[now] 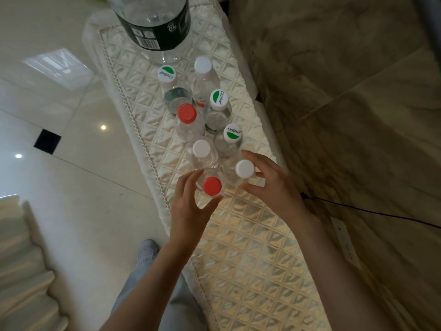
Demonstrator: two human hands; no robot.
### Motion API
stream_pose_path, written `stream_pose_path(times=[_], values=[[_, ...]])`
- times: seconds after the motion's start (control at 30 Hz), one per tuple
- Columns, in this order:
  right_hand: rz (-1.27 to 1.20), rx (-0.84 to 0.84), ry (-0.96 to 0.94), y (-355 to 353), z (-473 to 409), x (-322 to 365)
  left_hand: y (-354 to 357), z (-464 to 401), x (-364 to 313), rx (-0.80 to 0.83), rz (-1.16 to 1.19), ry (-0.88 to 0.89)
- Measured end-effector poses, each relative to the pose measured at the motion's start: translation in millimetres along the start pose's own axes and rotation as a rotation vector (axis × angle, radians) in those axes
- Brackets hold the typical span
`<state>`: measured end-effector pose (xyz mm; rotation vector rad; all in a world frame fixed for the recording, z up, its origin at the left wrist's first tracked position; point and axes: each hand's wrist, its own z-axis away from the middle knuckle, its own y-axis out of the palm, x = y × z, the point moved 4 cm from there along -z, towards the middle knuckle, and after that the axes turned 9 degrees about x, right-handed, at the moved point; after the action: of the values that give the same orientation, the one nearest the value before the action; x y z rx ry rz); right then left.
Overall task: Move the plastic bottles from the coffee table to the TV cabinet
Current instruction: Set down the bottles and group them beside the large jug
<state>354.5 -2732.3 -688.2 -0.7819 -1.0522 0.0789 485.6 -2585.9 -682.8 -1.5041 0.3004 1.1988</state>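
My left hand (191,206) curls round red-capped bottle (212,186), thumb and fingers (188,181) on opposite sides, touching or nearly so. Right hand (269,182) likewise brackets white-capped bottle (244,168), fingers apart either side of neck; firm contact unclear. Both bottles upright, long axis vertical, nearest end of cluster on quilted counter (250,259). Six small bottles beyond, large dark-labelled bottle (155,25) at far end. My read: placing on TV cabinet, release next.
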Motion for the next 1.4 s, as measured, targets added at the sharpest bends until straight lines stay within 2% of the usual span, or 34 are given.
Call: stream_pose_path(times=[0.13, 0.37, 0.77, 1.4], values=[[-0.02, -0.016, 0.037, -6, 6, 8, -4, 0, -5, -0.025, 0.02, 0.021], [0.002, -0.201, -0.01, -23, 18, 35, -13, 2, -20, -0.102, -0.027, 0.047], [0.08, -0.2, -0.013, -17, 11, 40, -10, 3, -27, -0.13, -0.016, 0.006], [0.028, -0.176, -0.005, -20, 11, 32, -6, -2, -29, -0.119, 0.008, -0.009]])
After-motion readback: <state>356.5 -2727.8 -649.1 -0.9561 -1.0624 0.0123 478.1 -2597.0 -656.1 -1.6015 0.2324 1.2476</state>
